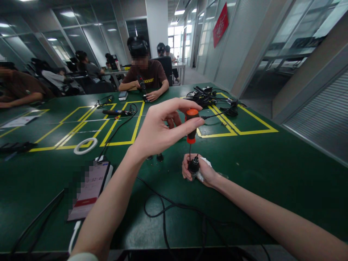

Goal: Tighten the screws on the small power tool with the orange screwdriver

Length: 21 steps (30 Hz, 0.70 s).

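Note:
My left hand point(160, 128) is raised over the green table point(272, 170) and pinches the orange handle of a small screwdriver point(191, 125) between thumb and fingers. The screwdriver stands upright, its thin shaft pointing down into a small black part point(194, 165). My right hand point(199, 172) rests on the table and holds that black part together with a bit of white tissue. Two small black pieces point(157, 157) lie on the table just left of the right hand.
A phone point(89, 190) on a white cable lies near left. Black cables point(174, 210) loop along the front edge. A white ring point(85, 145), yellow tape lines and a pile of cables point(206, 95) lie farther off. A person point(144, 74) sits opposite, others at the left.

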{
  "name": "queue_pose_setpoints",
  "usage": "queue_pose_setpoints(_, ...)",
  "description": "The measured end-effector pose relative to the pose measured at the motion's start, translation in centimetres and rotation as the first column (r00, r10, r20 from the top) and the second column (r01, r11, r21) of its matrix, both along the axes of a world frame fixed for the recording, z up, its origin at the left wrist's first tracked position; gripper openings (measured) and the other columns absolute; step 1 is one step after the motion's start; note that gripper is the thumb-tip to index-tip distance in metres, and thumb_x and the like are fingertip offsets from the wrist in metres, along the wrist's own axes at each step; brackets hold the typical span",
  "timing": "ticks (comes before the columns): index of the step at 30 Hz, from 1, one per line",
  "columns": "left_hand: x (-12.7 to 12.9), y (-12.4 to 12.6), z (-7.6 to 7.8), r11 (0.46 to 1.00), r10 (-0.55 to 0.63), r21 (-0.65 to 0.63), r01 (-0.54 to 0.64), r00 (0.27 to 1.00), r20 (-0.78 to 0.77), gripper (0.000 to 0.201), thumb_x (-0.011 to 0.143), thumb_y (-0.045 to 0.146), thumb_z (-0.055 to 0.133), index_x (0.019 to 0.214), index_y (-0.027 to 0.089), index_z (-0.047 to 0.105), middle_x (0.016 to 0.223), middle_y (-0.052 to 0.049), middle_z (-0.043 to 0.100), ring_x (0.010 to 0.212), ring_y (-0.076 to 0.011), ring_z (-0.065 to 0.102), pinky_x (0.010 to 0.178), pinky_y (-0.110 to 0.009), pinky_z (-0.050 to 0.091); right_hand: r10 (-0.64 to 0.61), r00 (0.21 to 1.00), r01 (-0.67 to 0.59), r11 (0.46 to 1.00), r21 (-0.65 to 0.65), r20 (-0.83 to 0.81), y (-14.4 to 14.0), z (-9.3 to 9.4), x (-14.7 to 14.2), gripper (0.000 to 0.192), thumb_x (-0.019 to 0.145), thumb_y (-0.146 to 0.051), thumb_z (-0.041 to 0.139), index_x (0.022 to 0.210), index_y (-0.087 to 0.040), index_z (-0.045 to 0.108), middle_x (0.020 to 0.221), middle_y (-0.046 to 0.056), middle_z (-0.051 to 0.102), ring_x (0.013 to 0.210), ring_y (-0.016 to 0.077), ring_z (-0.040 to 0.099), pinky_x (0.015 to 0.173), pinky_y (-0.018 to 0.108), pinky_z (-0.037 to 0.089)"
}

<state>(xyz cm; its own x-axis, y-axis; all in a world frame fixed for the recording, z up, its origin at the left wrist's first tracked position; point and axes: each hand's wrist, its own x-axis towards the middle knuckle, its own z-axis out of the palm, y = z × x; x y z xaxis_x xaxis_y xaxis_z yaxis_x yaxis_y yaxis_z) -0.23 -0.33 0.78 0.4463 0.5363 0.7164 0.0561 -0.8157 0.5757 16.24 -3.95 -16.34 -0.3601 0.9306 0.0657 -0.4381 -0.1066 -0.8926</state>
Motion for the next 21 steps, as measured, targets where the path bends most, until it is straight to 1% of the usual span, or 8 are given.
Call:
queue_pose_setpoints(3,0.2,0.1,-0.1,1.000,0.016,-0.009,-0.016,1.000,0.016,0.020,0.086,0.033,0.079,0.097,0.017,0.074,0.094,-0.002,0.075,0.060,-0.0055,0.057,0.053,-0.017,0.049,0.004,1.000,-0.004,1.000,-0.004,-0.002,0.0,0.0,0.0,0.032,0.090,-0.041,0.059,0.066,-0.019,0.059,0.044,-0.001,0.056,0.038,0.0139,0.050,0.048,0.028,0.045)
queue_pose_setpoints(5,0.2,0.1,-0.2,0.998,-0.016,-0.064,0.017,1.000,0.022,0.019,0.087,0.033,0.078,0.096,0.017,0.071,0.094,-0.002,0.072,0.059,-0.0051,0.057,0.052,-0.017,0.050,0.001,1.000,-0.001,1.000,-0.010,-0.006,0.0,0.0,-0.1,0.032,0.090,-0.041,0.059,0.066,-0.019,0.059,0.044,-0.001,0.056,0.038,0.0136,0.050,0.049,0.028,0.045)
queue_pose_setpoints(7,0.2,0.1,-0.1,0.984,-0.084,-0.158,0.087,0.996,0.021,0.019,0.090,0.032,0.075,0.101,0.018,0.070,0.098,-0.003,0.071,0.060,-0.0051,0.059,0.052,-0.017,0.051,0.001,1.000,-0.001,1.000,-0.014,-0.007,0.0,0.0,-0.1,0.031,0.090,-0.040,0.059,0.067,-0.019,0.059,0.044,-0.001,0.056,0.038,0.0134,0.050,0.049,0.028,0.046)
queue_pose_setpoints(9,0.0,0.0,0.1,0.958,-0.155,-0.242,0.154,0.988,0.018,0.020,0.093,0.029,0.071,0.109,0.018,0.068,0.102,-0.003,0.070,0.061,-0.0054,0.062,0.052,-0.017,0.053,0.003,1.000,-0.004,1.000,-0.016,-0.007,-0.1,0.0,-0.1,0.031,0.090,-0.039,0.059,0.067,-0.019,0.058,0.044,-0.001,0.056,0.038,0.0135,0.050,0.049,0.028,0.046)
queue_pose_setpoints(11,-0.2,0.0,0.4,0.936,-0.201,-0.294,0.192,0.980,0.001,0.022,0.094,0.027,0.068,0.114,0.018,0.068,0.104,-0.004,0.071,0.061,-0.0056,0.064,0.053,-0.017,0.054,0.005,1.000,-0.005,1.000,-0.017,-0.006,-0.1,0.0,0.0,0.031,0.090,-0.039,0.058,0.067,-0.019,0.059,0.044,-0.001,0.056,0.038,0.0137,0.050,0.049,0.028,0.046)
queue_pose_setpoints(14,-0.9,-0.2,0.8,0.914,-0.247,-0.340,0.220,0.968,-0.039,0.025,0.094,0.028,0.068,0.117,0.019,0.070,0.107,-0.005,0.073,0.063,-0.0068,0.067,0.053,-0.017,0.054,0.000,1.000,0.000,1.000,-0.016,-0.004,-0.1,0.1,0.0,0.031,0.090,-0.039,0.058,0.067,-0.019,0.059,0.044,-0.002,0.056,0.038,0.0137,0.050,0.050,0.028,0.046)
queue_pose_setpoints(17,-1.4,-0.3,1.1,0.900,-0.270,-0.375,0.222,0.960,-0.078,0.031,0.095,0.028,0.068,0.125,0.021,0.070,0.109,-0.005,0.075,0.067,-0.0089,0.070,0.051,-0.017,0.052,0.000,1.000,0.000,1.000,-0.013,0.002,-0.1,0.1,0.0,0.031,0.090,-0.039,0.058,0.066,-0.019,0.059,0.045,-0.002,0.056,0.038,0.0138,0.051,0.050,0.028,0.046)
queue_pose_setpoints(21,-1.7,-0.1,1.2,0.909,-0.249,-0.367,0.196,0.963,-0.103,0.035,0.094,0.027,0.070,0.128,0.021,0.070,0.113,-0.005,0.074,0.073,-0.0107,0.073,0.051,-0.017,0.051,0.001,1.000,-0.001,1.000,-0.014,0.005,-0.1,0.2,0.0,0.031,0.090,-0.039,0.058,0.066,-0.019,0.059,0.045,-0.002,0.056,0.038,0.0137,0.051,0.051,0.028,0.046)
